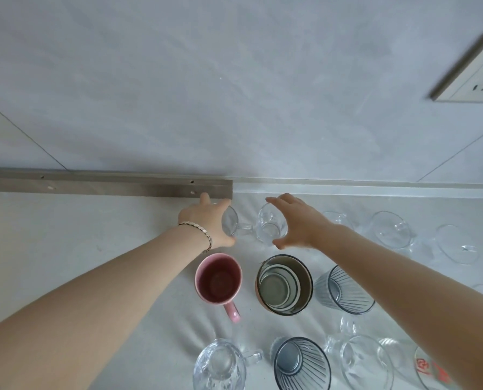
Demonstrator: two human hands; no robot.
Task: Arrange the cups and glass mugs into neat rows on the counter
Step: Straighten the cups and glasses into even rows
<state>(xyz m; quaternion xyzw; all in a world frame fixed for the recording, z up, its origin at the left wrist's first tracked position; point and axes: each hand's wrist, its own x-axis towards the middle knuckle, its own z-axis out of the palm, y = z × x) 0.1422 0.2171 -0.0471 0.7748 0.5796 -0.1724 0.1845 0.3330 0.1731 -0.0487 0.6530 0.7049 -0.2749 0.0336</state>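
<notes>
My left hand (206,222) wraps around a clear glass mug (230,225) at the back of the white counter (80,243), near the wall. My right hand (299,222) cups a second clear glass mug (271,226) right beside it, fingers spread around its far side. In front of them stand a pink ceramic mug (219,280), a copper-walled metal cup (283,284) and a grey ribbed glass (347,289). Nearer me are a clear faceted mug (220,364), another grey ribbed glass (302,364) and a clear glass (366,361).
More clear glass mugs (392,229) (456,243) stand along the back right of the counter. A grey metal strip (108,187) runs along the wall base on the left. A wall socket (473,71) sits upper right. A glass with red print (431,367) is at the lower right edge.
</notes>
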